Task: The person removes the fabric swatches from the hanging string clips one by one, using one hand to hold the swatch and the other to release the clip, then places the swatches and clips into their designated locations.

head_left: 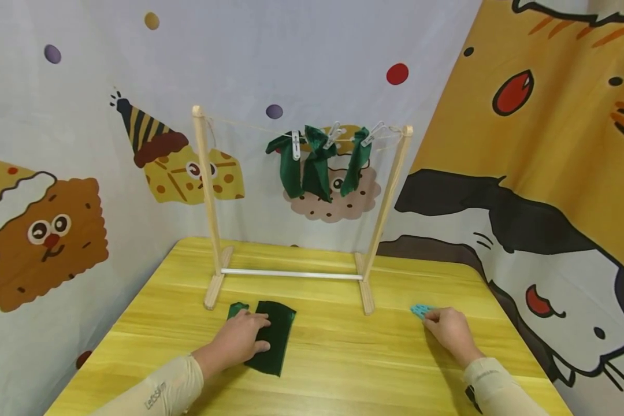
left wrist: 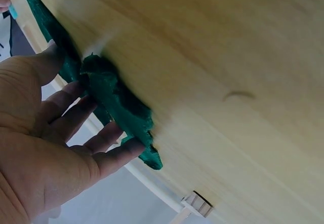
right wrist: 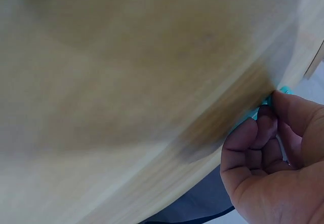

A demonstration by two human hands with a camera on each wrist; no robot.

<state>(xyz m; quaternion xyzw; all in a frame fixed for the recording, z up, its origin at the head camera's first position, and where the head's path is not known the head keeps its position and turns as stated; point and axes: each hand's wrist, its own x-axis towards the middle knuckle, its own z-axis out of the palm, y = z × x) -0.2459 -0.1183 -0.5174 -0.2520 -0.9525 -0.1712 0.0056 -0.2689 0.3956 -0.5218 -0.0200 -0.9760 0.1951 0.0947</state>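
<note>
Head view: left hand (head_left: pixel 244 335) lies flat, fingers straight, on a dark green cloth (head_left: pixel 273 341) near the worktop (head_left: pixel 343 370) middle, in front of the drying rack (head_left: pixel 291 274); right hand (head_left: pixel 449 329) curls round a turquoise clip (head_left: pixel 420 311) toward the right edge.
Left wrist view: fingers (left wrist: pixel 109 158) extended, pressing the green cloth (left wrist: pixel 116 102).
Right wrist view: fingers (right wrist: pixel 253 138) curled, pinching the turquoise clip (right wrist: pixel 283 90).
</note>
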